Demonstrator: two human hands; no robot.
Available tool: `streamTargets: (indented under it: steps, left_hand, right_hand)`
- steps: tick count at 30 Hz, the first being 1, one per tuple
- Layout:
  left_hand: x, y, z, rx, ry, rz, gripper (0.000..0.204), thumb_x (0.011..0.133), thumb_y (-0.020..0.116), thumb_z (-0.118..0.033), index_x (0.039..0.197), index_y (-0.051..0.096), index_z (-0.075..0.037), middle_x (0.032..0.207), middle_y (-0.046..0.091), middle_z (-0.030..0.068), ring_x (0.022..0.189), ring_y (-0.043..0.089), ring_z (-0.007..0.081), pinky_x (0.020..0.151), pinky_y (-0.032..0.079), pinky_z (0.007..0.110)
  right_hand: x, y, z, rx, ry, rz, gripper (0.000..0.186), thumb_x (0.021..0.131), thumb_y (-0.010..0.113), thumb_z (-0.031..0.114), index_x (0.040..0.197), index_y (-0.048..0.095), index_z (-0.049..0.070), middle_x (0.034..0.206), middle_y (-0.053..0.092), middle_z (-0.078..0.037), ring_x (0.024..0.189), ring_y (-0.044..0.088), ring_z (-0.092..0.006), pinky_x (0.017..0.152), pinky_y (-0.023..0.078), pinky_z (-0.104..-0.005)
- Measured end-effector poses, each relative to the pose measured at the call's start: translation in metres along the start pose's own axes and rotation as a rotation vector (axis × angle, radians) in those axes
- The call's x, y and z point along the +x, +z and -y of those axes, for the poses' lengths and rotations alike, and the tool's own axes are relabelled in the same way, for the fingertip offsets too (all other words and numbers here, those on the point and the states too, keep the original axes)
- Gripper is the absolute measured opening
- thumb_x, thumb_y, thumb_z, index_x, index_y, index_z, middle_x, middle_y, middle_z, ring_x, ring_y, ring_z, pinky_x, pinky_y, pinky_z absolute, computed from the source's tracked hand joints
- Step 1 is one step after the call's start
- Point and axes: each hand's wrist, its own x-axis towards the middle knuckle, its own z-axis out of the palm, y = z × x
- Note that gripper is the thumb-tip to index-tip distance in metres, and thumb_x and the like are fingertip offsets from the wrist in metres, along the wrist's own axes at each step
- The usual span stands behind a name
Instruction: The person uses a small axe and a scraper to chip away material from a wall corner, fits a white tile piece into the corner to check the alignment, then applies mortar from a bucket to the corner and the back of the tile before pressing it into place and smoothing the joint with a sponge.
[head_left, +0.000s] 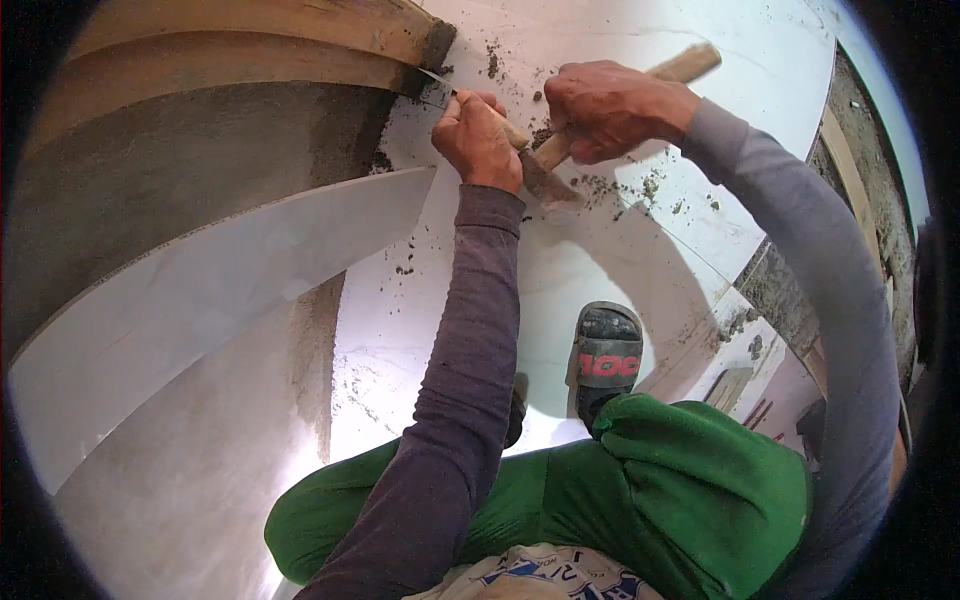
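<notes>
My left hand (478,145) is closed around a chisel (513,131) with a wooden handle. Its thin metal blade points up and left against the rough cement end of a step, beside curved wooden boards (290,60). Gripped in my right hand (615,110) is a hammer (688,63) with a pale wooden handle. The dark hammer head lies low, close to the butt of the chisel handle, and is smeared by motion; whether they touch I cannot tell. Dark cement crumbs (655,185) lie scattered on the white tiled floor (590,245) beneath both hands.
A curved white slab (230,250) runs along the grey cement step (210,150) at left. My sandalled foot (608,355) stands on the tiles below my hands. At right are a rough cement strip (785,290), wooden strips (850,170) and a small board piece (730,388).
</notes>
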Motion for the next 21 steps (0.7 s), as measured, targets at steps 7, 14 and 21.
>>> streamTargets:
  steps: [7,14,21]
  left_hand:
    - [0.0,0.002,-0.002,-0.023,-0.048,-0.041,0.016,0.09,0.055,-0.01,0.086,0.063,0.003,0.085,0.062,0.0119,0.077,0.063,0.025,0.075,0.053,0.038]
    - [0.004,0.003,0.0,-0.082,-0.013,0.001,0.017,0.091,0.054,-0.009,0.089,0.063,0.004,0.087,0.063,0.0128,0.08,0.062,0.0257,0.081,0.052,0.039]
    - [-0.001,-0.007,0.002,-0.137,0.013,0.021,0.016,0.096,0.055,-0.011,0.094,0.061,0.004,0.094,0.061,0.0117,0.088,0.061,0.0248,0.086,0.054,0.04]
  right_hand:
    - [0.007,0.005,-0.013,0.05,-0.004,-0.083,0.033,0.071,0.09,0.026,0.084,0.075,-0.001,0.082,0.073,-0.018,0.08,0.074,-0.0331,0.068,0.058,-0.0444]
    - [-0.004,-0.005,-0.004,-0.01,-0.068,-0.063,0.035,0.076,0.087,0.029,0.092,0.074,0.001,0.086,0.072,-0.02,0.084,0.073,-0.0356,0.073,0.058,-0.0464]
    - [-0.018,0.006,0.015,0.014,-0.039,0.044,0.029,0.077,0.083,0.025,0.087,0.074,0.0,0.089,0.073,-0.021,0.087,0.074,-0.039,0.074,0.06,-0.0459]
